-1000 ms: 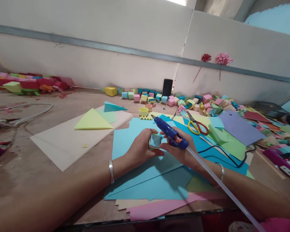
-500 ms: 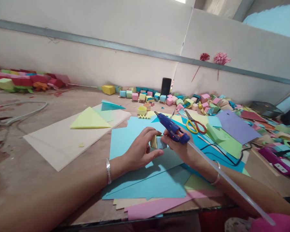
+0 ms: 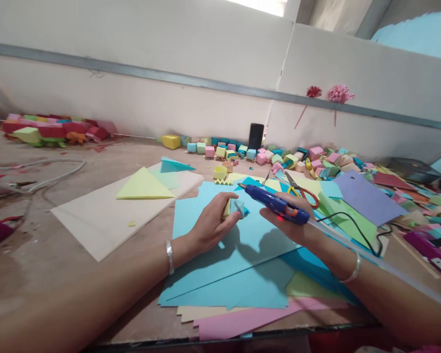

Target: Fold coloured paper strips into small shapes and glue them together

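My left hand (image 3: 210,223) grips a small folded paper box (image 3: 236,207), light blue with a yellow side, just above the blue paper sheets (image 3: 220,245). My right hand (image 3: 292,223) lies palm up to its right and carries a blue glue gun (image 3: 275,204) with an orange trigger. The gun's nozzle points left, close to the box. A clear glue stick (image 3: 389,269) trails back from the gun over my right forearm. Both wrists wear silver bangles.
Red-and-yellow scissors (image 3: 301,189) lie behind the gun. Several small coloured paper cubes (image 3: 272,156) and a dark phone (image 3: 256,136) line the wall. A yellow paper triangle (image 3: 144,186) rests on a beige board (image 3: 103,215). Loose coloured sheets cover the right side; cables (image 3: 40,171) lie at left.
My right hand has turned palm up and laid the glue gun flatter, nozzle toward the box. My left hand has turned the paper box and now holds it alone.
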Action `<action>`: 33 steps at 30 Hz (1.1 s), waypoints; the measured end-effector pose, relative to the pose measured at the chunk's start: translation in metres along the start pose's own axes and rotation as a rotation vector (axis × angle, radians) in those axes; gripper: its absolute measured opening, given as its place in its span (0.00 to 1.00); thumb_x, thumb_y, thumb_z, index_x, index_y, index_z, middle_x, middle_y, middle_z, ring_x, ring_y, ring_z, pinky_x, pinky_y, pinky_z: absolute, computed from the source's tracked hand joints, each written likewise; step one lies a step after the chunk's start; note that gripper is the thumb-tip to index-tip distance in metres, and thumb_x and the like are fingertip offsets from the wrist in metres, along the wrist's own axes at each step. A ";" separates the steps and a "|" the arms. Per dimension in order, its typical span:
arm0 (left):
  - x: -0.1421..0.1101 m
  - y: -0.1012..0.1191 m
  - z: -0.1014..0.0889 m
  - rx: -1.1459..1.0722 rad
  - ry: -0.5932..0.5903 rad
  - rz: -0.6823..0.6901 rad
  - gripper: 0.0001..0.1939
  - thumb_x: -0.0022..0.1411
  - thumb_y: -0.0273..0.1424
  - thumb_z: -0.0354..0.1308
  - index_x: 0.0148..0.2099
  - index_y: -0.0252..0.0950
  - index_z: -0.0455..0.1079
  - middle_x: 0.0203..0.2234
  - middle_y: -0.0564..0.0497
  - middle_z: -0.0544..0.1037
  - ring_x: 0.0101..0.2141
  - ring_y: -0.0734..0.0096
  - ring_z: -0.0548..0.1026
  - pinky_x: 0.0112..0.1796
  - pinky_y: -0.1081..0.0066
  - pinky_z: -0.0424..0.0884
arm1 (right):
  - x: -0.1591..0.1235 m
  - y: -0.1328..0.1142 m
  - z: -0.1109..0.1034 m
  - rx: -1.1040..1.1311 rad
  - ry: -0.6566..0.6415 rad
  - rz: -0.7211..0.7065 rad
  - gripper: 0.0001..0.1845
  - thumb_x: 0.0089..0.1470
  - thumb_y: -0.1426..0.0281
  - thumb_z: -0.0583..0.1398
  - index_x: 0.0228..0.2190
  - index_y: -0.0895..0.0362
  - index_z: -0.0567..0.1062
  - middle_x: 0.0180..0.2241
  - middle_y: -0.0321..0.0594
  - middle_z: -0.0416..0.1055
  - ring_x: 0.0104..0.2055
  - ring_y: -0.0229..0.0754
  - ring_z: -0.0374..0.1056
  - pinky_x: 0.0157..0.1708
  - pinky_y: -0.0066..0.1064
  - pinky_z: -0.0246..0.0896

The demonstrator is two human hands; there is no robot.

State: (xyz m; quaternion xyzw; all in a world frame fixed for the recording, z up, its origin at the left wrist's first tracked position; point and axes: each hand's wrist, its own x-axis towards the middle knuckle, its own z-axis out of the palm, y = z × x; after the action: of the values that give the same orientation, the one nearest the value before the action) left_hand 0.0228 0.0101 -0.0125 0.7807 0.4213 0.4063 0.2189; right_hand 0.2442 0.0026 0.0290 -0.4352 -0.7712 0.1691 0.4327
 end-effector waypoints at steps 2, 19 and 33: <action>0.003 -0.003 -0.003 0.011 0.003 0.003 0.16 0.65 0.35 0.51 0.53 0.39 0.63 0.37 0.49 0.73 0.39 0.62 0.74 0.38 0.64 0.72 | 0.002 -0.001 -0.010 -0.042 -0.084 -0.045 0.16 0.51 0.60 0.64 0.20 0.54 0.68 0.20 0.34 0.65 0.23 0.37 0.60 0.24 0.32 0.56; 0.008 -0.020 -0.012 -0.038 0.005 0.014 0.24 0.62 0.46 0.55 0.55 0.39 0.62 0.36 0.49 0.76 0.35 0.63 0.76 0.35 0.66 0.72 | 0.006 -0.003 -0.029 -0.246 -0.167 -0.093 0.16 0.50 0.65 0.60 0.16 0.54 0.62 0.18 0.35 0.63 0.21 0.36 0.57 0.22 0.32 0.51; 0.009 -0.020 -0.013 -0.054 -0.006 0.045 0.27 0.64 0.51 0.50 0.55 0.38 0.64 0.32 0.49 0.76 0.33 0.64 0.75 0.35 0.67 0.71 | 0.006 -0.002 -0.025 -0.277 -0.211 -0.109 0.17 0.52 0.65 0.59 0.16 0.54 0.61 0.18 0.34 0.62 0.20 0.35 0.56 0.21 0.31 0.50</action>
State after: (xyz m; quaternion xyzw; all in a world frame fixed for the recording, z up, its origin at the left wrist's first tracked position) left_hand 0.0055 0.0286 -0.0147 0.7849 0.3921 0.4201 0.2320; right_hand 0.2625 0.0037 0.0475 -0.4280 -0.8507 0.0825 0.2939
